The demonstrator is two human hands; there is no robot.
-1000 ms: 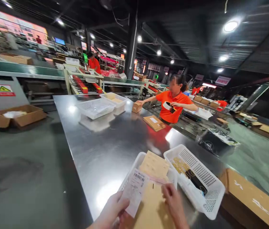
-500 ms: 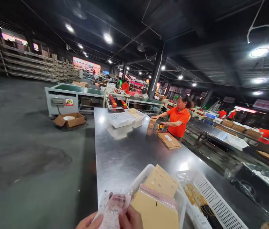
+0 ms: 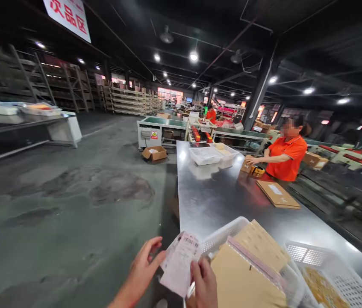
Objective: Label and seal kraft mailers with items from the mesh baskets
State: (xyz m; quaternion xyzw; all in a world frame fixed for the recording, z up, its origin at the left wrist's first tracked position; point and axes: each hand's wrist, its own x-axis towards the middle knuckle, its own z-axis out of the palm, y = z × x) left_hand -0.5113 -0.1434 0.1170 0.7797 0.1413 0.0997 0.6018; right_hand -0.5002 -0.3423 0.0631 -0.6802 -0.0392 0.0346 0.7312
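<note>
A long shiny steel table (image 3: 219, 201) carries white perforated plastic baskets at six o'clock (image 3: 222, 233) and twelve o'clock (image 3: 204, 155), and a flat brown cardboard mailer (image 3: 277, 194) at two o'clock

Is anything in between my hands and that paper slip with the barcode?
No. The right hand already pinches the paper slip, and the left hand sits open right beside its edge, nothing between.

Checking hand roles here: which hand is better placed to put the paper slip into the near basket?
Probably the right hand: it pinches the slip and sits beside the white basket. The left hand is open, farther away.
</note>
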